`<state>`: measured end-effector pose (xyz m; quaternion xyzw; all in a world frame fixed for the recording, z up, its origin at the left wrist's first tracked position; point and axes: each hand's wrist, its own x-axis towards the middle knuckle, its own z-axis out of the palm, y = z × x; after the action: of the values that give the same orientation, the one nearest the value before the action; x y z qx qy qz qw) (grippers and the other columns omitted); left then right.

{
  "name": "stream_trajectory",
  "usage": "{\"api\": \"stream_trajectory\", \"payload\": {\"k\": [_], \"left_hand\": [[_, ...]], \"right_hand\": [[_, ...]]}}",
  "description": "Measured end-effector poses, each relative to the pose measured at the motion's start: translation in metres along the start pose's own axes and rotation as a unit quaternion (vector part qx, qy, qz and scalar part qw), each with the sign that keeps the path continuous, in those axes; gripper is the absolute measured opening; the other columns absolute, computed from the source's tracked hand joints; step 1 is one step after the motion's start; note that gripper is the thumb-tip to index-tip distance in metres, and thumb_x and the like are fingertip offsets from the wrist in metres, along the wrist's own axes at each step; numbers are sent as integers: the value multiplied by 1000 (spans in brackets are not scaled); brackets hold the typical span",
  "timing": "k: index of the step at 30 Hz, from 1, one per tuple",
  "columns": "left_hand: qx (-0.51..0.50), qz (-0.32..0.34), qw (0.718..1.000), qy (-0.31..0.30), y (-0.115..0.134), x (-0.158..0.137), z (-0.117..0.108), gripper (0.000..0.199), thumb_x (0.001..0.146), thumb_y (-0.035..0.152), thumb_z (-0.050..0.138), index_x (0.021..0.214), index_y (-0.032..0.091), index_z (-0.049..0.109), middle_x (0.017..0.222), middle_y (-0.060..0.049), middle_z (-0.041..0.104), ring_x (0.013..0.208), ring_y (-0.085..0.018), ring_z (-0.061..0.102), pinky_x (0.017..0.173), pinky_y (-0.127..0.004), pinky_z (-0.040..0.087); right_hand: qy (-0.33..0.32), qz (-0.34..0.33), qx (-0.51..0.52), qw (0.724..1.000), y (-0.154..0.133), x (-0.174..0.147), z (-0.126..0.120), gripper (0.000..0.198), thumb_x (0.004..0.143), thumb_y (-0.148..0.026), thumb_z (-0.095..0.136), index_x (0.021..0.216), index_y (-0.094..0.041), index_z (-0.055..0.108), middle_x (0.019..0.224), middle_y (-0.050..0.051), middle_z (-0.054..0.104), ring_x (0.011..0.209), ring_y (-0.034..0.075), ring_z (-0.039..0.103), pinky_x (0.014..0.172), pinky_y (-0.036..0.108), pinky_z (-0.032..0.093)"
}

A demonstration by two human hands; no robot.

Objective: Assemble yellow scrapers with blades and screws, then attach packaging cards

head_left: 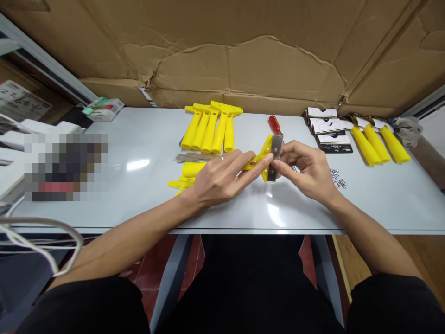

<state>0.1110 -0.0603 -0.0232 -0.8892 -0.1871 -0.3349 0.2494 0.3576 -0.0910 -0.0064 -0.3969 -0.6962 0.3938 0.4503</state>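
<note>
Over the white table, my left hand (222, 178) is closed around the handle of a yellow scraper (266, 149), its index finger stretched onto the metal plate (276, 143) across the head. From the other side, my right hand (308, 169) pinches the plate's edge between thumb and fingers; its fingertips are partly hidden behind the head. Just beyond lies a screwdriver (274, 124) with a red handle, its shaft mostly covered. More yellow scraper parts (189, 169) lie beneath my left hand, beside a flat strip (193, 157). Small screws (339, 180) are piled right of my right hand.
Several yellow scraper handles (210, 127) lie in a row at the back. Black-and-white cards (333, 144) are stacked on the right, beside three yellow-handled scrapers (377, 144). A small box (108, 110) stands back left. Cardboard (243, 55) walls the rear; white cables (52, 241) hang front left.
</note>
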Motion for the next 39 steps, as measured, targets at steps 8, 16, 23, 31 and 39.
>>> {"api": "stream_trajectory", "payload": {"k": [8,16,23,31,39], "left_hand": [[31,-14,999,-2,-1,-1,6,69,102,6,45,167,23,29,106,-9,67,91,-17,65,67,-24,52],[95,-215,971,46,-62,-4,-11,46,107,21,48,152,26,55,105,-8,66,86,-17,56,71,-30,47],[62,-272,960,18,-86,-14,-7,45,110,31,41,154,28,52,111,-8,63,89,-17,51,80,-33,47],[-3,-253,967,-24,-65,-5,-9,49,112,37,31,158,29,47,126,-11,61,80,-16,51,74,-34,49],[-3,-289,956,-42,-74,-8,-6,49,109,35,40,157,31,49,127,-11,62,90,-20,55,83,-39,48]], "right_hand": [[55,20,16,998,-2,3,6,42,88,-50,75,103,-11,68,70,1,66,61,6,65,61,18,56],[158,23,-102,982,1,9,-14,27,93,-40,68,101,-15,74,45,-7,29,43,-1,22,48,18,20],[144,-33,-216,965,7,11,-15,25,94,-37,65,97,-15,77,49,-5,35,48,-1,26,55,18,26],[294,-32,-207,932,36,39,-103,18,90,-25,65,94,-10,74,64,4,61,50,6,54,48,21,33],[-123,-355,-425,824,45,12,43,48,99,-47,57,139,-21,65,148,7,57,131,21,57,106,40,54]]}}
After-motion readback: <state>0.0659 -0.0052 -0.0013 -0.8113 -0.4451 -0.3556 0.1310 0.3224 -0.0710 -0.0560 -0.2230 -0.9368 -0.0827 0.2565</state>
